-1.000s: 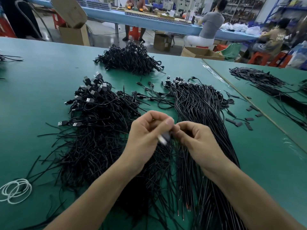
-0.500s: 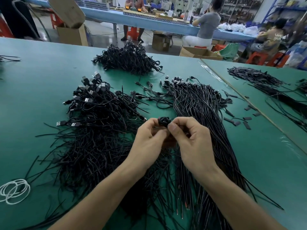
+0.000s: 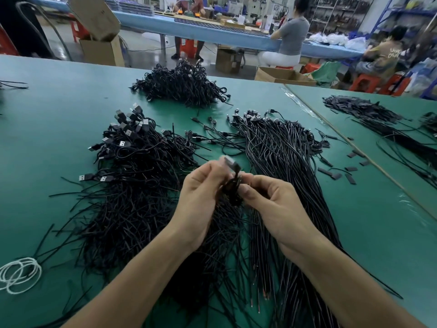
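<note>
Two hands: left hand (image 3: 201, 197) and right hand (image 3: 272, 204) raised close together over the middle of the table, fingertips nearly meeting.
Left hand: fingers curled, gripping the coiled cable (image 3: 233, 190) from its left side; fingertips blurred.
Right hand: thumb and forefinger pinching the same coil from its right side, other fingers curled under.
Coiled cable: small, black, held upright between both hands, clear of the table; lower end cannot be told from the dark piles behind it.
USB plug (image 3: 230, 162): silver-tipped, sticking up and to the left out of the top of the coil, just above the left fingertips; motion-blurred.
Left pile (image 3: 132, 185): tangled black cables, USB plugs fanned along the far-left edge, loose ends spread toward the near side; lies beneath the left forearm.
Right bundle (image 3: 283, 157): long black cables laid roughly parallel, small connectors at the far end, red-tipped bare ends at the near end; lies beneath the right forearm.
Far heap (image 3: 182, 86): more black cables, beyond both piles, well apart from the hands.
Sleeve pieces (image 3: 335, 175): short, flat, black, scattered just right of the right bundle.
White cord (image 3: 20, 274): looped, at the near-left of the table.
Table (image 3: 59, 110): green surface, adjoining a second green table on the right.
Background: seated people at a long blue bench; cardboard boxes on the floor.
</note>
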A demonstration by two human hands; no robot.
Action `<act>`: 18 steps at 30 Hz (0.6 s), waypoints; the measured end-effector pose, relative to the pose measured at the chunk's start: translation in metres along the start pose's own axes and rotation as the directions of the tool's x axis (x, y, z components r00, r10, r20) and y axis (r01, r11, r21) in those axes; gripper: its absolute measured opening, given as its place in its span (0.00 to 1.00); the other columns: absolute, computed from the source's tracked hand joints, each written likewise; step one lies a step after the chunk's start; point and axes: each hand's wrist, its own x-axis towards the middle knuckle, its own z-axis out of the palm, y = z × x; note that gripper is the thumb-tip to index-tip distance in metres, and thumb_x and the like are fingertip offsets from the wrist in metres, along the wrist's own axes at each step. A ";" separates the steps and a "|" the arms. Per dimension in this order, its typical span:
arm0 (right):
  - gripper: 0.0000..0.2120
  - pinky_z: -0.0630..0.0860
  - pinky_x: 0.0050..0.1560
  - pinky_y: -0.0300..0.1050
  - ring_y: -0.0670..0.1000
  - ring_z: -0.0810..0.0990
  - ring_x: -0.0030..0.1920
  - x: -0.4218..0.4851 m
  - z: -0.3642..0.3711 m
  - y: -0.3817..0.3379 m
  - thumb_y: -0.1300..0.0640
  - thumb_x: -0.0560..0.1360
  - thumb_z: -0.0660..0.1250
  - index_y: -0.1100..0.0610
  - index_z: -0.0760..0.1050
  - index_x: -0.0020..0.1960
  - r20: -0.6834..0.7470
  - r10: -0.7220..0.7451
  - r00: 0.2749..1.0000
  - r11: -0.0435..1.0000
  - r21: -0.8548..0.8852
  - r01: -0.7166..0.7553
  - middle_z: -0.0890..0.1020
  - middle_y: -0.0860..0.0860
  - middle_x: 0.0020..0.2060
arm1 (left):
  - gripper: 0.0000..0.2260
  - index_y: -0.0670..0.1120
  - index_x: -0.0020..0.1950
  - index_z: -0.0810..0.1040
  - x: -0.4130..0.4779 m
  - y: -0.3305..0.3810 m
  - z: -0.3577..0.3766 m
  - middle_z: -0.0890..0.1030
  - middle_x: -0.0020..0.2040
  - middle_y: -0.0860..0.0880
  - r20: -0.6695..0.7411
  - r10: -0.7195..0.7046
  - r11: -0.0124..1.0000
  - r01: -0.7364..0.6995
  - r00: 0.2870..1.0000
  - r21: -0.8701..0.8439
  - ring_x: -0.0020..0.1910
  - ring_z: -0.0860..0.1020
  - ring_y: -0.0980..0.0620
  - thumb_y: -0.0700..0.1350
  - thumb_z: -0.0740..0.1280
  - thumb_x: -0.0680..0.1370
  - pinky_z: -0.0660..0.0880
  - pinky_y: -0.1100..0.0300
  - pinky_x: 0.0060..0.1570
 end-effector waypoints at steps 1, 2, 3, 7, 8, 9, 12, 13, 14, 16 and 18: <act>0.05 0.77 0.46 0.32 0.43 0.83 0.44 0.001 -0.002 -0.001 0.62 0.76 0.69 0.59 0.83 0.50 -0.018 -0.003 1.000 1.000 -0.003 0.003 0.86 0.51 0.43 | 0.10 0.45 0.42 0.79 -0.001 -0.001 0.000 0.81 0.49 0.32 0.019 0.025 0.999 -0.026 1.000 0.040 0.51 0.80 0.41 0.51 0.72 0.74 0.77 0.44 0.61; 0.04 0.79 0.45 0.37 0.46 0.83 0.43 0.001 -0.005 -0.001 0.62 0.77 0.69 0.60 0.82 0.49 -0.041 -0.014 0.999 0.999 -0.034 0.013 0.86 0.53 0.41 | 0.08 0.47 0.43 0.79 -0.001 -0.002 0.000 0.83 0.50 0.35 0.051 0.053 0.994 -0.058 0.997 0.091 0.51 0.81 0.44 0.48 0.74 0.72 0.79 0.49 0.57; 0.03 0.80 0.44 0.44 0.51 0.81 0.41 0.002 -0.008 -0.001 0.62 0.77 0.69 0.59 0.82 0.48 -0.067 -0.035 0.997 0.995 -0.095 0.029 0.85 0.56 0.40 | 0.09 0.48 0.45 0.78 -0.002 -0.003 0.000 0.84 0.48 0.43 0.080 0.075 0.983 -0.088 0.994 0.164 0.49 0.82 0.50 0.47 0.76 0.70 0.80 0.58 0.51; 0.06 0.78 0.45 0.45 0.45 0.79 0.39 0.005 -0.016 -0.004 0.59 0.76 0.72 0.50 0.80 0.43 -0.134 -0.221 0.966 0.911 -0.381 0.156 0.82 0.49 0.39 | 0.19 0.53 0.48 0.74 -0.003 -0.012 -0.002 0.73 0.35 0.60 0.002 0.117 0.847 -0.101 0.993 0.522 0.32 0.69 0.60 0.49 0.81 0.66 0.68 0.68 0.33; 0.07 0.76 0.44 0.39 0.42 0.78 0.39 0.005 -0.015 -0.005 0.59 0.76 0.72 0.48 0.80 0.42 -0.123 -0.264 0.957 0.885 -0.425 0.190 0.82 0.48 0.40 | 0.18 0.53 0.47 0.73 -0.003 -0.014 -0.004 0.72 0.33 0.59 -0.009 0.109 0.830 -0.086 0.994 0.551 0.30 0.68 0.59 0.48 0.81 0.67 0.67 0.66 0.31; 0.08 0.74 0.43 0.34 0.42 0.78 0.40 0.005 -0.014 -0.006 0.58 0.76 0.72 0.47 0.79 0.42 -0.111 -0.296 0.949 0.864 -0.455 0.217 0.81 0.48 0.40 | 0.17 0.52 0.47 0.73 -0.003 -0.015 -0.004 0.73 0.31 0.58 -0.008 0.091 0.830 -0.072 0.996 0.553 0.28 0.69 0.58 0.46 0.80 0.69 0.67 0.64 0.29; 0.07 0.75 0.42 0.35 0.43 0.78 0.40 0.007 -0.011 -0.005 0.58 0.76 0.71 0.46 0.79 0.43 -0.097 -0.316 0.944 0.852 -0.467 0.237 0.81 0.46 0.39 | 0.11 0.48 0.46 0.73 -0.004 -0.015 -0.003 0.81 0.32 0.50 0.009 0.019 0.870 -0.021 1.000 0.492 0.27 0.79 0.50 0.43 0.76 0.74 0.73 0.61 0.28; 0.06 0.76 0.43 0.38 0.43 0.78 0.39 0.007 -0.010 -0.004 0.58 0.76 0.71 0.48 0.80 0.43 -0.098 -0.300 0.949 0.866 -0.445 0.228 0.82 0.47 0.39 | 0.09 0.46 0.46 0.74 -0.005 -0.014 -0.001 0.83 0.33 0.47 0.007 -0.005 0.897 0.001 1.000 0.441 0.30 0.82 0.47 0.41 0.75 0.75 0.76 0.60 0.29; 0.05 0.76 0.43 0.39 0.42 0.79 0.39 0.008 -0.009 -0.003 0.58 0.76 0.71 0.50 0.81 0.44 -0.102 -0.277 0.955 0.887 -0.409 0.213 0.82 0.46 0.39 | 0.07 0.44 0.45 0.74 -0.005 -0.013 0.000 0.84 0.35 0.45 0.001 -0.030 0.927 0.028 1.000 0.373 0.32 0.84 0.45 0.38 0.72 0.77 0.78 0.60 0.31; 0.04 0.75 0.43 0.37 0.41 0.78 0.38 0.008 -0.009 0.000 0.59 0.77 0.70 0.52 0.81 0.44 -0.118 -0.229 0.966 0.928 -0.326 0.180 0.82 0.44 0.37 | 0.08 0.44 0.43 0.78 -0.003 -0.009 0.001 0.85 0.39 0.41 -0.031 -0.109 0.974 0.113 0.994 0.194 0.37 0.85 0.43 0.36 0.63 0.79 0.80 0.58 0.34; 0.04 0.74 0.43 0.35 0.41 0.79 0.38 0.007 -0.009 0.004 0.59 0.77 0.70 0.54 0.81 0.44 -0.122 -0.180 0.976 0.957 -0.252 0.145 0.82 0.44 0.35 | 0.12 0.47 0.39 0.81 0.000 -0.004 0.003 0.85 0.41 0.38 -0.028 -0.199 0.979 0.200 0.979 0.024 0.40 0.85 0.41 0.42 0.60 0.77 0.81 0.56 0.36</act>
